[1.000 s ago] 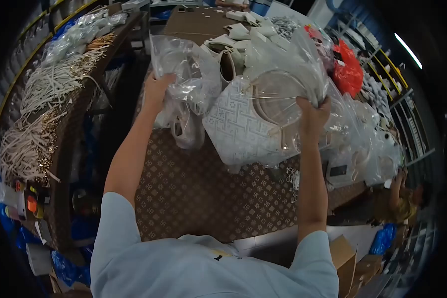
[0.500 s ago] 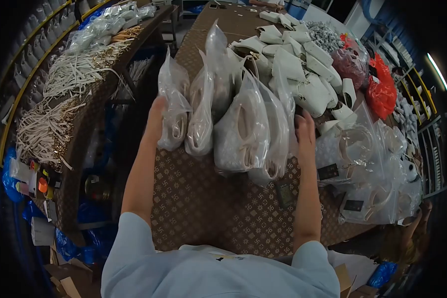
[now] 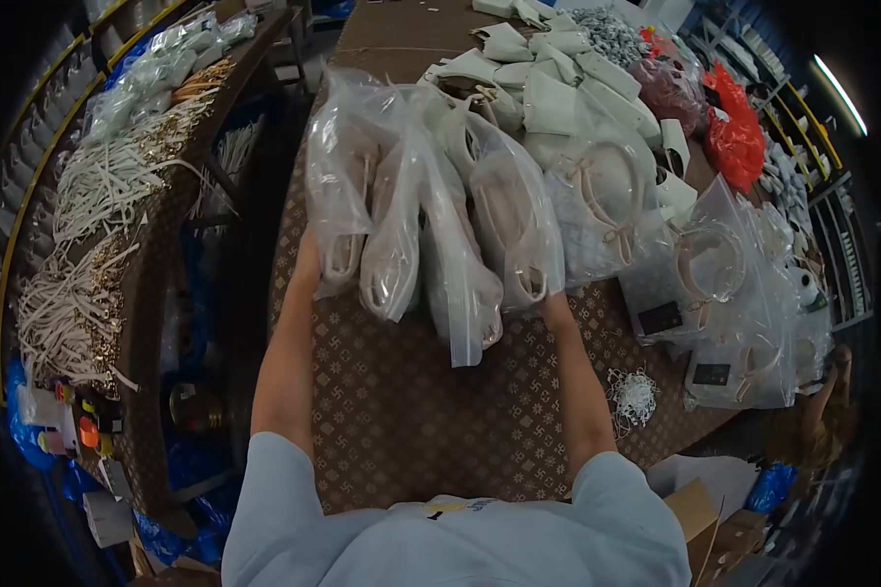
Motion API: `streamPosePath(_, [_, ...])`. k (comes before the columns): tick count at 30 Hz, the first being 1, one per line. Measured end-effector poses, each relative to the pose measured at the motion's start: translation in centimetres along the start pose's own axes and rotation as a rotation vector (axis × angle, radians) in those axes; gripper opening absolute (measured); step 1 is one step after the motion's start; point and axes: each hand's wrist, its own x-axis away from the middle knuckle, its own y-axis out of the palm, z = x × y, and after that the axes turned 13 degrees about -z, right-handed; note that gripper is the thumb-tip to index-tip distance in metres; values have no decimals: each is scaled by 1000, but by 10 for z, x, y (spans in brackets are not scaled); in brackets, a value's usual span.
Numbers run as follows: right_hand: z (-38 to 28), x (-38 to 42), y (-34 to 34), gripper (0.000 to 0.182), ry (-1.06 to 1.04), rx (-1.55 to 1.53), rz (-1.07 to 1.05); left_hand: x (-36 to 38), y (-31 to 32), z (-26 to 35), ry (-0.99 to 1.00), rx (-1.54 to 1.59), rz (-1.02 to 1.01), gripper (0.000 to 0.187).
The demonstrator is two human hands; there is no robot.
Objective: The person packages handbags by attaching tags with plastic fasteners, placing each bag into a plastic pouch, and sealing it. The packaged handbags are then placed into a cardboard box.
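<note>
Several clear plastic bags (image 3: 392, 215) with pale handbags inside stand in a row on the brown patterned table (image 3: 411, 421). My left hand (image 3: 309, 256) is at the left end of the row, against the outermost bag, its fingers mostly hidden by the plastic. At the right end, my right hand (image 3: 555, 305) touches the lower side of a bagged handbag (image 3: 514, 220), and its fingers are hidden too. Just right of it another bagged handbag (image 3: 597, 220) leans back against a heap of unwrapped white handbags (image 3: 558, 93).
More bagged handbags with black cards (image 3: 695, 284) lie at the right. Red plastic bags (image 3: 734, 137) sit behind them. A bundle of white strings (image 3: 633, 396) lies right of my right forearm. White straps (image 3: 78, 303) cover the left side table. Another person's arm (image 3: 824, 391) shows at far right.
The row of bagged handbags has shifted and its bag tops now flop forward. My right hand has moved left and lower. One bagged handbag now stands apart to its right, and the white strings have come into view.
</note>
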Motion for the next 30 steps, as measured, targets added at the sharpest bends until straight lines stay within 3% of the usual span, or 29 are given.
streamPosePath(1, [-5, 5, -4, 53, -14, 5, 25, -8, -9, -5, 9, 2, -28, 46])
streamPosePath(4, [-27, 40, 6, 65, -93, 326, 652, -20, -38, -36, -80, 153, 70, 44])
streamPosePath(5, [-42, 46, 6, 65, -91, 320, 662, -16, -45, -43, -53, 214, 113, 43])
streamPosePath(7, [-66, 62, -3, 70, -318, 599, 1054, -15, -45, -52, -36, 259, 154, 42])
streamPosePath(8, [-65, 56, -12, 70, -303, 590, 1063, -14, -43, -55, 70, 210, 189, 43])
streamPosePath(10, [-75, 23, -36, 64, -405, 990, 983, -16, -42, -58, 186, 149, 212, 43])
streamPosePath(11, [-84, 14, -45, 64, -405, 976, 993, -19, -48, -57, 190, 80, 252, 48])
streamPosePath(13, [-101, 8, -57, 55, -173, 701, 639, -8, -47, -48, 204, -1, 290, 52])
streamPosePath(15, [-109, 13, -56, 52, -107, 757, 692, 14, -37, -36, 329, 508, 242, 62])
streamPosePath(17, [-113, 24, -60, 48, -22, 824, 735, 44, -13, -5, 280, 380, 355, 65])
streamPosePath(19, [-121, 41, -71, 41, -116, 750, 809, 58, -9, 5, 227, 258, 469, 68])
streamPosePath(21, [-144, 71, -77, 36, -199, 669, 855, 55, -23, 4, 183, 253, 123, 73])
streamPosePath(25, [-191, 177, -83, 28, -342, 602, 898, 41, -38, 1, 127, 251, 116, 72])
streamPosePath(28, [-196, 272, -69, 26, -357, 443, 805, 65, -21, 32, 289, 262, 328, 66])
streamPosePath(30, [-186, 326, -48, 24, -387, 363, 698, 81, -12, 31, 499, 237, 508, 60])
